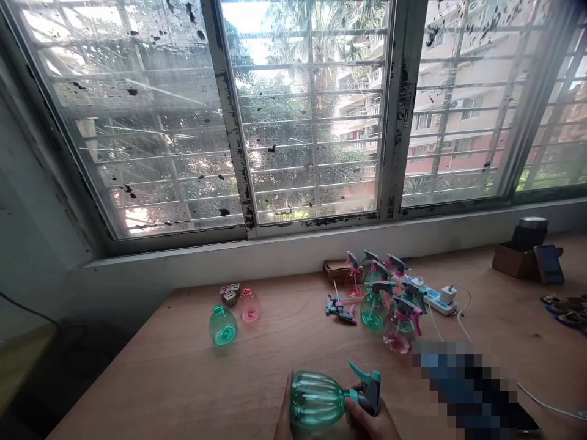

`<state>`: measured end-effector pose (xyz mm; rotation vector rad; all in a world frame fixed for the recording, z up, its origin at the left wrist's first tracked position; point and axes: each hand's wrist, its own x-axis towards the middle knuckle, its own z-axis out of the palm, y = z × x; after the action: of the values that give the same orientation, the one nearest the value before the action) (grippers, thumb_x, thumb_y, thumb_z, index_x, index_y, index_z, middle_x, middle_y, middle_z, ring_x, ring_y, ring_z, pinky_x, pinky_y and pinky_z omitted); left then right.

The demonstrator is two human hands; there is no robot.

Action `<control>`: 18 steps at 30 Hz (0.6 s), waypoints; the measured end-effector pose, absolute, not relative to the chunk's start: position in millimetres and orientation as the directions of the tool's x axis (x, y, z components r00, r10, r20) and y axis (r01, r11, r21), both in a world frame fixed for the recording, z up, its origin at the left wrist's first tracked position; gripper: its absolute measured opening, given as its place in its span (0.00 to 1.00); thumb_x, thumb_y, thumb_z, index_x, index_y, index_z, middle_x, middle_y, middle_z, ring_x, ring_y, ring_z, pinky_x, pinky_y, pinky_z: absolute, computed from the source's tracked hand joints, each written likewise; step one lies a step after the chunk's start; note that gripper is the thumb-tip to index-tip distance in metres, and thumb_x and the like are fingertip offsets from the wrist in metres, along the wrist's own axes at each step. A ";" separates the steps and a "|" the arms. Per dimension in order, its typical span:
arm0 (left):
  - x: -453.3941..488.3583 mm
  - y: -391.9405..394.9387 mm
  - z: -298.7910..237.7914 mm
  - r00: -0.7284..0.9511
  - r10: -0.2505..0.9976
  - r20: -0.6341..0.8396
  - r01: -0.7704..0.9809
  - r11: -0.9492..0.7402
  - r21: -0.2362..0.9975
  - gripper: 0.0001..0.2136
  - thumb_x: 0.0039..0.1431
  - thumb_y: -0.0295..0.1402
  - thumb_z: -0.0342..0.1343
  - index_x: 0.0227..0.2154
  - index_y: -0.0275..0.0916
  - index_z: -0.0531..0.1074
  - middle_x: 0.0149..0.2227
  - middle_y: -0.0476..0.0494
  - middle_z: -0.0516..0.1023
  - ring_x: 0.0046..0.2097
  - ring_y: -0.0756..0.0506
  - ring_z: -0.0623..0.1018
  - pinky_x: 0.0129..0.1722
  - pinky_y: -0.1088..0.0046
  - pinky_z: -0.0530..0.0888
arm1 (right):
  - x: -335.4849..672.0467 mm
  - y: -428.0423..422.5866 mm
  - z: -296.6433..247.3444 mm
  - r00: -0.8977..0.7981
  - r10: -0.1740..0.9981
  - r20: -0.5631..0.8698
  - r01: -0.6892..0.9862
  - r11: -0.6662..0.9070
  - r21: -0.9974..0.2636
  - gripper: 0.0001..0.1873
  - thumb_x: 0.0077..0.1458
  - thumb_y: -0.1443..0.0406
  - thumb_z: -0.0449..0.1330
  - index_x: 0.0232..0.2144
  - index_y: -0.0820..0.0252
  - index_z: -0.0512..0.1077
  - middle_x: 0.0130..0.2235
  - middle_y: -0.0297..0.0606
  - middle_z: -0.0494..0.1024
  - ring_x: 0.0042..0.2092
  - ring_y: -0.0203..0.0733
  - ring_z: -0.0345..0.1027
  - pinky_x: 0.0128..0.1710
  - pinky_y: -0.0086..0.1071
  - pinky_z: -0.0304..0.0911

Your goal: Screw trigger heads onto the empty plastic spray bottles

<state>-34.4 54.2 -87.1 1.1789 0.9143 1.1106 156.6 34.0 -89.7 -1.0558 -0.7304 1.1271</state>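
A green see-through spray bottle (316, 400) lies sideways between my two hands, low in the view. My left hand (285, 410) is pressed along the bottle's base. At the neck, the fingers of my right hand (369, 418) close round the collar of the grey and teal spray head (368, 388). The head sits on the bottle's mouth; whether it is tight I cannot see. Nearest on the left stand a green bottle without a head (223, 327) and a pink one (250, 305). Loose spray heads (340, 310) lie on the table beyond my hands.
Several spray bottles with heads (373, 311) cluster at the back right of the wooden table (183, 379). Behind them are a power strip (435, 296) with white cables and a cardboard box (516, 260). Small blocks (229, 294) sit at back left. A pixelated patch covers something at right.
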 end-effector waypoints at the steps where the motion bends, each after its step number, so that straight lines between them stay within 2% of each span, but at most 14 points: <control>1: -35.3 54.5 -88.2 0.239 0.971 0.012 -0.170 0.029 0.985 0.60 0.30 0.50 0.72 0.66 0.39 0.47 0.58 0.33 0.72 0.63 0.30 0.65 0.66 0.56 0.57 | 156.3 34.1 -90.8 0.293 0.955 -0.043 -0.353 0.066 -0.933 0.29 0.36 0.45 0.72 0.29 0.59 0.69 0.18 0.31 0.72 0.21 0.41 0.65 0.22 0.30 0.58; 5: -37.9 56.8 -94.1 0.209 0.977 -0.053 -0.131 0.081 0.988 0.55 0.33 0.51 0.71 0.64 0.35 0.53 0.59 0.30 0.70 0.63 0.29 0.66 0.66 0.57 0.57 | 156.7 35.6 -94.2 0.299 0.953 -0.037 -0.358 0.076 -0.930 0.29 0.36 0.45 0.73 0.30 0.59 0.69 0.19 0.31 0.73 0.21 0.40 0.65 0.22 0.29 0.58; 8: -36.5 58.5 -96.6 0.187 0.982 -0.024 -0.128 0.048 0.991 0.56 0.30 0.49 0.72 0.64 0.40 0.54 0.62 0.34 0.67 0.65 0.30 0.63 0.66 0.59 0.58 | 157.4 37.1 -97.3 0.311 0.950 -0.033 -0.367 0.088 -0.926 0.29 0.35 0.45 0.73 0.29 0.59 0.69 0.19 0.30 0.73 0.21 0.39 0.65 0.22 0.29 0.58; 11: -35.2 58.8 -96.6 0.183 0.983 0.027 -0.153 0.001 0.988 0.56 0.31 0.51 0.72 0.65 0.43 0.52 0.63 0.37 0.67 0.65 0.32 0.63 0.65 0.61 0.59 | 157.7 38.0 -101.8 0.285 0.957 -0.051 -0.377 0.063 -0.924 0.29 0.35 0.45 0.73 0.30 0.58 0.69 0.18 0.29 0.72 0.20 0.39 0.64 0.20 0.29 0.57; 18: -40.9 60.4 -102.6 0.180 0.983 -0.038 -0.087 0.054 0.995 0.51 0.35 0.52 0.70 0.62 0.36 0.58 0.60 0.31 0.70 0.63 0.29 0.65 0.66 0.56 0.57 | 158.0 39.1 -109.3 0.307 0.951 -0.039 -0.348 0.074 -0.934 0.30 0.35 0.45 0.73 0.31 0.59 0.69 0.19 0.31 0.73 0.21 0.41 0.66 0.22 0.30 0.60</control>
<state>-40.9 60.4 -102.6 1.1883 1.0330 1.0857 158.0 39.1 -109.3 -1.0615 -0.7270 1.1164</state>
